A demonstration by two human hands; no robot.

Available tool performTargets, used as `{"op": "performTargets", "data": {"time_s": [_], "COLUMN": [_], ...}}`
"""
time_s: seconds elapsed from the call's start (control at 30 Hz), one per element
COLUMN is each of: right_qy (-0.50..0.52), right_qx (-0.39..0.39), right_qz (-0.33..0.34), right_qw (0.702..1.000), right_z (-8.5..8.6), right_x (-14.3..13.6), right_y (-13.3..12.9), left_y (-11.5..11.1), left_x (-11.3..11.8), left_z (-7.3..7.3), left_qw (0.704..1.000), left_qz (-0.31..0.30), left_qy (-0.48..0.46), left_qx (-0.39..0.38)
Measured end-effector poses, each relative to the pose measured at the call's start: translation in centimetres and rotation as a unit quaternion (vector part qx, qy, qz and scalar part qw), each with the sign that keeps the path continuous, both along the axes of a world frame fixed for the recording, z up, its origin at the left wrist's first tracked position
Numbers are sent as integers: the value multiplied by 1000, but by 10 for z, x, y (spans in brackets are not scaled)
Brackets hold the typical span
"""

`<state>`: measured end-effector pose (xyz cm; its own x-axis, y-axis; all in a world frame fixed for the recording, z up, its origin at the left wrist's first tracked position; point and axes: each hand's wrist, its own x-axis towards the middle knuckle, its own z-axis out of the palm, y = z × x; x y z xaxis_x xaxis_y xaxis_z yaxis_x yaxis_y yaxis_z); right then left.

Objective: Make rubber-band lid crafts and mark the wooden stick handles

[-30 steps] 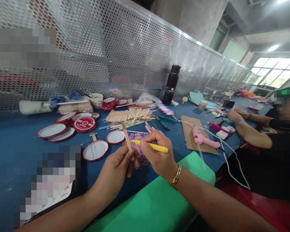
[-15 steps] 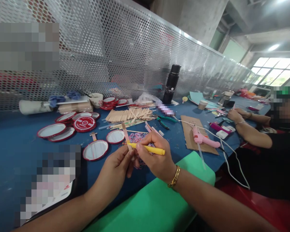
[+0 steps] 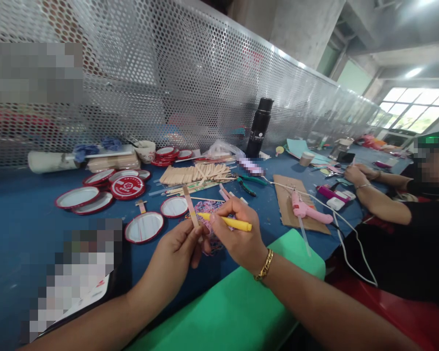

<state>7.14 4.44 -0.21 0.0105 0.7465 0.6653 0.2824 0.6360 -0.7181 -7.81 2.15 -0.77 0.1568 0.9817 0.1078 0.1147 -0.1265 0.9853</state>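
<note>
My left hand pinches the lower end of a wooden craft stick, which is tilted up and partly coloured brown, pink and yellow. In my right hand is a yellow marker, held like a pen. Its tip is close to the stick's yellow patch; whether it touches I cannot tell. Below and behind the hands lies a tangle of pink and purple yarn. Left of the hands a jar lid lies inside up, with a coloured stick piece at its far edge. Another lid is beside it.
Several red lids, a heap of craft sticks, pliers and a black bottle stand farther back. Right are a pink glue gun on cardboard, white cords and a co-worker's arms. A green surface is nearest me.
The marker in my right hand has drawn back slightly to the right, away from the stick, uncovering the yellow patch. My left hand keeps the stick in nearly the same place.
</note>
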Motion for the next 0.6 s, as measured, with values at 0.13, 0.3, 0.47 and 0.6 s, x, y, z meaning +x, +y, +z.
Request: {"op": "performTargets", "data": {"time_s": [0.13, 0.3, 0.47, 0.6], "right_qy": [12, 7, 7, 9], "right_qx": [0, -11, 5, -19], "right_qz": [14, 25, 4, 36], "right_qw": [1000, 1000, 1000, 999], "right_z": [0, 0, 0, 0], "right_x": [0, -1, 0, 0], "right_y": [-1, -1, 0, -1], "left_y": [0, 0, 0, 0], "left_x": [1, 1, -1, -1], "left_z": [1, 0, -1, 0], "left_qw": [1000, 1000, 1000, 1000], "left_qz": [-5, -8, -1, -10], "left_qy": [-5, -4, 1, -8], "left_qx": [-1, 3, 3, 3]}}
